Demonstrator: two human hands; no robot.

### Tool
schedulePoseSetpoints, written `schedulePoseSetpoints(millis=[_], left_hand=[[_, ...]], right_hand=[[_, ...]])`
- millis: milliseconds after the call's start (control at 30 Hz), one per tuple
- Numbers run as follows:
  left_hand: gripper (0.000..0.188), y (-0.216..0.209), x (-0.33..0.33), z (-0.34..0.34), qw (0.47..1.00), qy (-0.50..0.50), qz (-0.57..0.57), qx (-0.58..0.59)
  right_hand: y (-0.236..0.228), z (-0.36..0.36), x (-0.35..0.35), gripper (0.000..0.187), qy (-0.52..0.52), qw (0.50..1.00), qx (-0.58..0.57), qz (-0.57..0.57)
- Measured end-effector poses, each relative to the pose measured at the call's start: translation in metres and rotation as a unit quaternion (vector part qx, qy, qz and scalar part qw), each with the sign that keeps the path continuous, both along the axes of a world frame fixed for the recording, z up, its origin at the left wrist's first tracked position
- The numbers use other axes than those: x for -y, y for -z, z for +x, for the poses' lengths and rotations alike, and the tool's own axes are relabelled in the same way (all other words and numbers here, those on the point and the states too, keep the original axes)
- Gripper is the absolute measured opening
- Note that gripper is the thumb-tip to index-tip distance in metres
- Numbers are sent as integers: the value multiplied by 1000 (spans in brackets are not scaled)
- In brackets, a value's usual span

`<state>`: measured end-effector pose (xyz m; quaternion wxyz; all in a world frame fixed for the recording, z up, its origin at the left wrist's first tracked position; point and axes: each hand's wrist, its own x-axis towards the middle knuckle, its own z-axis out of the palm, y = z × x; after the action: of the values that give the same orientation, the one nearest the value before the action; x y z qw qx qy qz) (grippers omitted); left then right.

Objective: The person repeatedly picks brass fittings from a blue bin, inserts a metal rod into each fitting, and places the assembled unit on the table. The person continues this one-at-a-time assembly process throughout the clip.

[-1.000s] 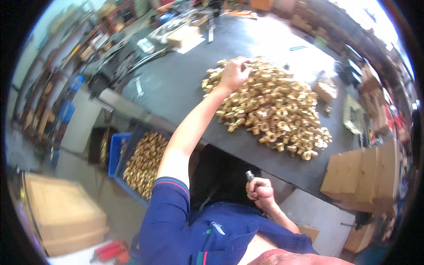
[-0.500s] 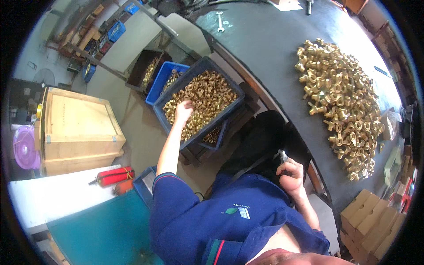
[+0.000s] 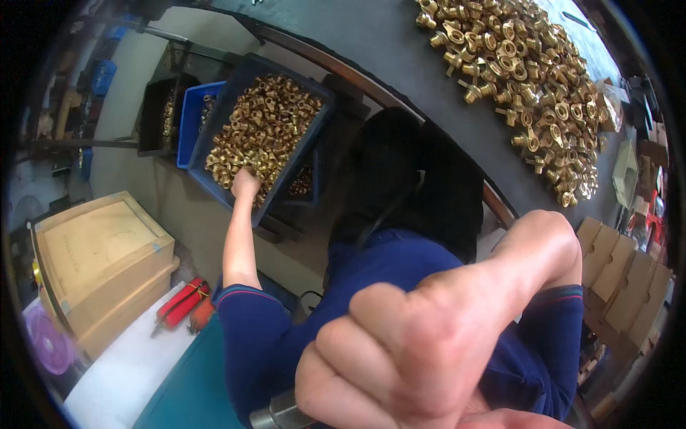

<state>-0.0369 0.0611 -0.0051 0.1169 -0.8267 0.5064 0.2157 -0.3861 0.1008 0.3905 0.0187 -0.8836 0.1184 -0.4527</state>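
My left hand (image 3: 245,184) is down at the near edge of a heap of brass fittings (image 3: 268,118) in a dark blue plastic bin (image 3: 323,118). Its fingers look curled in; whatever they hold is hidden. Large and close in the view, my right hand (image 3: 400,350) is closed in a fist around a metal tool. Only the grey, cylindrical end of this metal tool (image 3: 275,415) sticks out below the fingers, so its kind cannot be made out.
On the dark workbench (image 3: 371,50) to the right lies a big pile of brass fittings (image 3: 529,86). A blue bin (image 3: 187,129) adjoins mine. At left stands a wooden crate (image 3: 100,250), with a red cylinder (image 3: 182,304) near it. Cardboard boxes (image 3: 618,275) stand at right.
My right hand has risen from beside my body to close before the camera, still gripping the metal tool. My left hand remains at the bin, nearer its front edge. The view has shifted.
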Motion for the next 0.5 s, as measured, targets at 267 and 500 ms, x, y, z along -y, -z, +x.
schedulePoseSetpoints(millis=[267, 500], left_hand=[[37, -1, -24, 4, 999, 10, -35, -36], [37, 8, -12, 14, 996, 26, -16, -87]], right_hand=[[-25, -25, -11, 21, 139, 908, -74, 387], [78, -78, -9, 20, 112, 947, -28, 301]])
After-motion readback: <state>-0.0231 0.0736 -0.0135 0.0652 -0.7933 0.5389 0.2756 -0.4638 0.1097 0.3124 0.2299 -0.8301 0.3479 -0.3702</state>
